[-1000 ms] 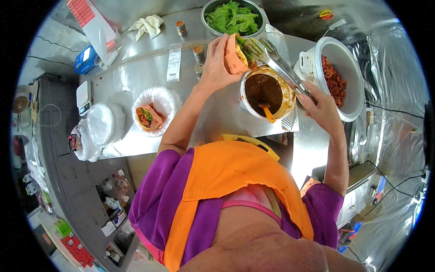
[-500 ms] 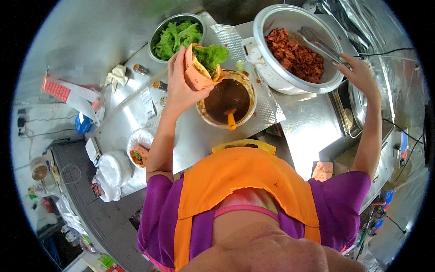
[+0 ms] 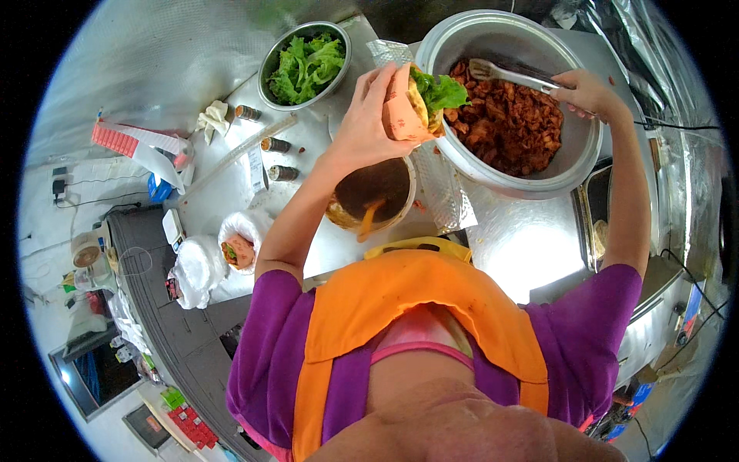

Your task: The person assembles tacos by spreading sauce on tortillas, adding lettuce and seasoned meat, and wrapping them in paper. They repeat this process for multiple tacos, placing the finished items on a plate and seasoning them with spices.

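My left hand (image 3: 365,127) is closed around a stuffed flatbread (image 3: 417,102) in a pink-orange paper sleeve. Green lettuce (image 3: 445,91) sticks out of its open end, which points right over the near-left rim of a large pale pot (image 3: 581,165). Chopped reddish-brown meat (image 3: 514,135) lies in that pot. My right hand (image 3: 591,94) grips metal tongs (image 3: 517,77) from the pot's right side, their tips at the far edge of the meat. Below my left hand, partly covered by it, stands a tub of dark brown sauce (image 3: 385,189) with an orange-handled utensil (image 3: 369,222) in it.
A steel bowl (image 3: 265,65) of lettuce stands at the far left. Several small spice jars (image 3: 275,145) sit near a crumpled cloth (image 3: 212,119). Another wrapped flatbread (image 3: 240,251) rests in a white plastic-lined bowl beside a plastic-covered stack (image 3: 197,269). Foil-like sheeting (image 3: 449,204) lies beside the pot.
My left hand has carried the flatbread rightward, from above the sauce tub's far side to the pot's rim. The tongs have swung across to the far side of the meat. The view has shifted slightly.
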Demonstrator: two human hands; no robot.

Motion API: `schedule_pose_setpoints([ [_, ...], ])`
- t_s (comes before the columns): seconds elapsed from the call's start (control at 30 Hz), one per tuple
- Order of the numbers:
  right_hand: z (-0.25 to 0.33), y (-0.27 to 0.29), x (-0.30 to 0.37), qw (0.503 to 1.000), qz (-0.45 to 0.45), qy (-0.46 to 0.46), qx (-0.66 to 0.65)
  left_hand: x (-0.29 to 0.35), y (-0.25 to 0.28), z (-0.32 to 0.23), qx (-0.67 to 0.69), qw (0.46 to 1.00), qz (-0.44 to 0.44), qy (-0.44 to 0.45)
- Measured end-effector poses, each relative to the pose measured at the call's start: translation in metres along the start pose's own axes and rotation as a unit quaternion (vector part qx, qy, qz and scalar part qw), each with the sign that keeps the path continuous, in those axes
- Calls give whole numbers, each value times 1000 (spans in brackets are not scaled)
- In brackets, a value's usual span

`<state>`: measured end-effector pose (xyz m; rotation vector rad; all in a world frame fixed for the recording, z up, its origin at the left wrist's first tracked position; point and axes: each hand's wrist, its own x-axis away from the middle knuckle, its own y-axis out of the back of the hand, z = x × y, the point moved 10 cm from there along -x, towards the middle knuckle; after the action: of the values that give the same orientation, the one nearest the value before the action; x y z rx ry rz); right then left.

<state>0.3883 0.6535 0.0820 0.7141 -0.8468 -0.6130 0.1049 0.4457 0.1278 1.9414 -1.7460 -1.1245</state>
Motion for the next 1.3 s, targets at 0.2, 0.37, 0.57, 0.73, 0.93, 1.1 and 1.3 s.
schedule_pose_setpoints([
  [0.2, 50, -14, -7, 973, -59, 206, 84, -12, -16, 4, 33, 999, 29, 27],
  [0.37, 56, -15, 2, 958, -116, 223, 142, -16, -22, 11, 40, 997, 50, 31],
  [0.57, 41, -13, 13, 975, -80, 199, 66, -15, -26, 18, 67, 996, 40, 32],
  [0.73, 4, -3, 57, 980, -43, 109, -161, -13, -24, 20, 84, 996, 22, 38],
  [0.93, 8, 30, 137, 961, -142, 85, -221, -18, -15, 11, 86, 996, -32, 18],
  [1.1, 82, 25, 169, 965, -150, 118, -179, -11, -3, 0, 49, 995, -88, -5],
  [1.3, 153, -4, 176, 945, -220, 238, -32, -7, 3, -4, 66, 985, -151, -40],
])
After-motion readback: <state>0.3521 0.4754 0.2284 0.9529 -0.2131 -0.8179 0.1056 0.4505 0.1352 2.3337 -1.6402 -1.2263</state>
